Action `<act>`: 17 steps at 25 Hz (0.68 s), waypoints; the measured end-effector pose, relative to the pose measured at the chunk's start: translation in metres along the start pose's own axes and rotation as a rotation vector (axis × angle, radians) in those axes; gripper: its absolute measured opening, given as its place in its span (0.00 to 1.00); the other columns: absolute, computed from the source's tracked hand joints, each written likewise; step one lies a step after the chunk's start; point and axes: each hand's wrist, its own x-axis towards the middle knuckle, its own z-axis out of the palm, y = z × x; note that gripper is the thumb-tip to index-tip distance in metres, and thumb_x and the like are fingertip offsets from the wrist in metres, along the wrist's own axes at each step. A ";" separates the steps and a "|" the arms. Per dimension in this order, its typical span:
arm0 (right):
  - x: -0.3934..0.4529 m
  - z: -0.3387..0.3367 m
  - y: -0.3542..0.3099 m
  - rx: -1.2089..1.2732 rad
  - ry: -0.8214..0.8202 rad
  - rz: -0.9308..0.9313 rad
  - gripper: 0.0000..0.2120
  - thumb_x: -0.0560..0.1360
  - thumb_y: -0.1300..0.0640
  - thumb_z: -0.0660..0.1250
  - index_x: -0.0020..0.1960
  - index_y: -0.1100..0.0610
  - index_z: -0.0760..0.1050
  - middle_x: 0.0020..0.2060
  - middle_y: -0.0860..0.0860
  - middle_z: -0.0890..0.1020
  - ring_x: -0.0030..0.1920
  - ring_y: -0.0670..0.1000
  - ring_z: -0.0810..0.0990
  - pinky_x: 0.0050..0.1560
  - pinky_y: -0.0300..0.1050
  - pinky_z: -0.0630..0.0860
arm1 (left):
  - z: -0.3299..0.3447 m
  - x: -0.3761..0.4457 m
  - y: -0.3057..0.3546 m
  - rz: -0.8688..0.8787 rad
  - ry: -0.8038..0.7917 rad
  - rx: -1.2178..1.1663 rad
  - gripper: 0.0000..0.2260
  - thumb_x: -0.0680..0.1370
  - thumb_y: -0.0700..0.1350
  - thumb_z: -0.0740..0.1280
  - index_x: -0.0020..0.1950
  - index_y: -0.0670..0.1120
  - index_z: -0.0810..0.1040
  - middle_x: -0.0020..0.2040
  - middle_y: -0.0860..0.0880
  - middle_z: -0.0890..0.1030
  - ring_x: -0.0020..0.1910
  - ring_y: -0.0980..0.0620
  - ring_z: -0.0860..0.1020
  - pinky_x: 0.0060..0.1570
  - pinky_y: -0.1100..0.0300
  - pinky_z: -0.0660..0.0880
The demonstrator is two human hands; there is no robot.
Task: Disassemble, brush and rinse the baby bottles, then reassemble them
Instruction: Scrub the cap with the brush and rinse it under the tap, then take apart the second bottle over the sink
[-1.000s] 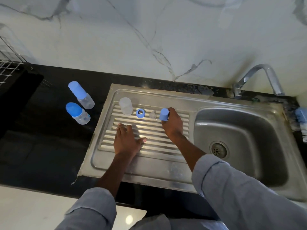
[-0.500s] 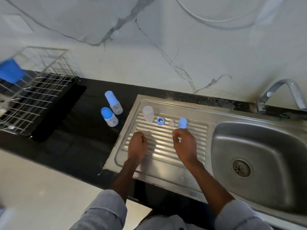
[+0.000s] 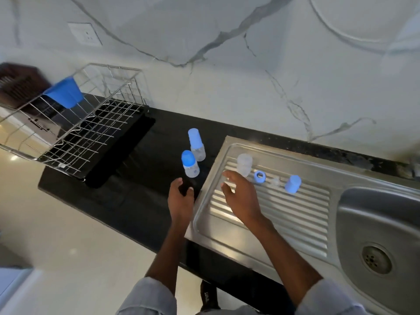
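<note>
near bottle (image 3: 190, 164): upright on the black counter (image 3: 127, 196), blue cap on, just left of the sink drainboard (image 3: 284, 214), off its far-left corner
far bottle (image 3: 196, 144): capped, upright, just behind near bottle, touching or almost, can't tell which
clear bottle body (image 3: 244, 165): no cap, standing on drainboard at its far-left end
blue ring (image 3: 259, 177): on drainboard ribs, just right of clear bottle body
clear nipple (image 3: 276, 181): small, blurry, on drainboard between blue ring and blue cap
blue cap (image 3: 293, 183): standing on drainboard, rightmost of the loose parts, left of the basin (image 3: 375, 226)
left hand (image 3: 180, 198): over counter just left of drainboard edge, just short of near bottle, fingers loosely spread, holding nothing, not touching the bottle
right hand (image 3: 242, 196): above drainboard's left part, fingers spread and slightly curled, nothing in it, fingertips near clear bottle body, contact not visible
sleeves: grey, both arms, bottom edge of view
wire rack (image 3: 75, 135): on counter, well left of drainboard, sits on a black tray
blue cup (image 3: 64, 93): hung on the rack's far-left side
wall: white marble behind drainboard, socket plate (image 3: 85, 33) high up left
</note>
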 end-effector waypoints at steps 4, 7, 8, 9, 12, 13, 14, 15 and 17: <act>0.040 0.053 -0.019 -0.009 -0.069 0.108 0.22 0.81 0.50 0.69 0.73 0.50 0.72 0.68 0.44 0.78 0.67 0.47 0.77 0.67 0.47 0.75 | -0.011 0.052 -0.012 0.028 -0.130 0.087 0.32 0.78 0.43 0.73 0.80 0.49 0.65 0.76 0.51 0.71 0.75 0.52 0.69 0.70 0.59 0.65; 0.070 0.092 -0.032 0.007 -0.116 0.142 0.26 0.79 0.49 0.71 0.74 0.48 0.68 0.64 0.42 0.77 0.64 0.45 0.77 0.64 0.46 0.76 | -0.011 0.080 -0.011 0.076 -0.232 0.090 0.36 0.76 0.43 0.76 0.80 0.51 0.64 0.76 0.53 0.71 0.74 0.54 0.70 0.67 0.62 0.65; 0.080 0.102 -0.035 0.038 -0.138 0.152 0.28 0.78 0.49 0.72 0.75 0.47 0.66 0.65 0.41 0.75 0.64 0.43 0.76 0.66 0.46 0.75 | -0.010 0.087 -0.008 0.104 -0.260 0.081 0.35 0.76 0.45 0.76 0.79 0.53 0.65 0.74 0.55 0.73 0.73 0.56 0.71 0.66 0.63 0.67; 0.089 0.110 -0.037 0.076 -0.158 0.164 0.30 0.78 0.48 0.73 0.76 0.46 0.65 0.67 0.42 0.74 0.65 0.42 0.74 0.67 0.46 0.74 | -0.008 0.091 -0.007 0.147 -0.291 0.048 0.32 0.76 0.46 0.76 0.77 0.57 0.67 0.71 0.58 0.76 0.70 0.59 0.73 0.64 0.65 0.69; 0.102 0.132 -0.037 0.055 -0.123 0.158 0.31 0.78 0.47 0.72 0.77 0.44 0.65 0.68 0.43 0.75 0.64 0.43 0.76 0.65 0.43 0.75 | -0.005 0.095 -0.005 0.249 -0.331 -0.064 0.25 0.78 0.44 0.72 0.66 0.70 0.72 0.60 0.65 0.81 0.60 0.66 0.79 0.57 0.67 0.76; 0.103 0.135 -0.037 0.020 -0.086 0.144 0.27 0.78 0.47 0.72 0.74 0.43 0.68 0.64 0.41 0.77 0.61 0.42 0.77 0.63 0.42 0.76 | -0.005 0.096 -0.005 0.240 -0.318 -0.090 0.24 0.78 0.43 0.71 0.65 0.68 0.74 0.59 0.65 0.81 0.59 0.66 0.79 0.58 0.64 0.77; 0.103 0.135 -0.037 -0.008 -0.042 0.132 0.22 0.78 0.48 0.71 0.69 0.42 0.71 0.59 0.39 0.78 0.57 0.42 0.79 0.59 0.40 0.77 | -0.005 0.097 -0.006 0.229 -0.306 -0.103 0.22 0.78 0.42 0.71 0.66 0.64 0.75 0.59 0.63 0.81 0.60 0.65 0.79 0.60 0.60 0.78; 0.102 0.132 -0.037 -0.012 0.002 0.129 0.17 0.78 0.49 0.71 0.65 0.41 0.72 0.54 0.38 0.79 0.54 0.42 0.80 0.54 0.37 0.77 | -0.007 0.097 -0.007 0.223 -0.306 -0.111 0.21 0.78 0.41 0.72 0.68 0.59 0.76 0.61 0.62 0.81 0.60 0.64 0.79 0.62 0.59 0.78; 0.099 0.119 -0.037 0.119 0.067 0.201 0.14 0.78 0.52 0.72 0.61 0.45 0.75 0.53 0.43 0.82 0.53 0.46 0.83 0.49 0.37 0.80 | -0.012 0.095 -0.008 0.265 -0.336 -0.137 0.20 0.77 0.43 0.75 0.67 0.56 0.77 0.62 0.61 0.80 0.61 0.63 0.79 0.61 0.62 0.77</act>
